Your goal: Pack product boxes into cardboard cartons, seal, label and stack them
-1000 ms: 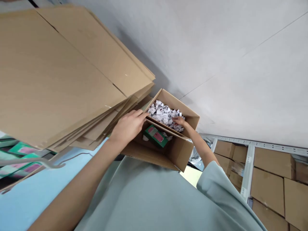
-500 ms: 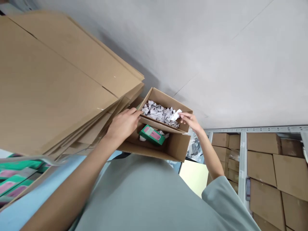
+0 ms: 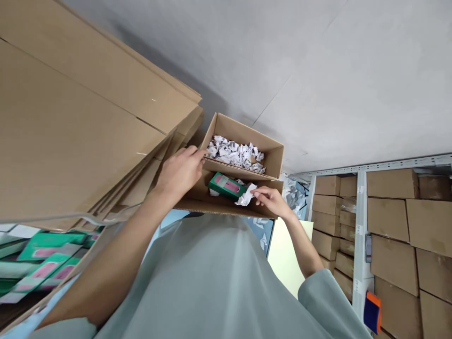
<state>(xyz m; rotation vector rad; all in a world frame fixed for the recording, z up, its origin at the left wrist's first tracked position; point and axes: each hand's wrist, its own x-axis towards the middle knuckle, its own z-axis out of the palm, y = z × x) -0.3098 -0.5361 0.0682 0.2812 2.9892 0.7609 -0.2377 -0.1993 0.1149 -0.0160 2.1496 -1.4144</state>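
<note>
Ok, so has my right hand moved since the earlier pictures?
Yes, toward you: your right hand was first inside the far box, and is now at the near box, holding crumpled paper.

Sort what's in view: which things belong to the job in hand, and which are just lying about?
In use, it seems:
right hand, fingers on paper scrap
left hand, at far box of crumpled paper
near box, holding green box

Apparently lying about:
flattened cardboard
shelved cartons
orange-and-blue item
similar green boxes, possibly related

Paper [image 3: 233, 153] in far box [image 3: 247, 130]; carton [image 3: 228, 185] in near box [image 3: 212, 205]; cardboard sheets [image 3: 88, 122] left, shelf [image 3: 361, 212] right.
</note>
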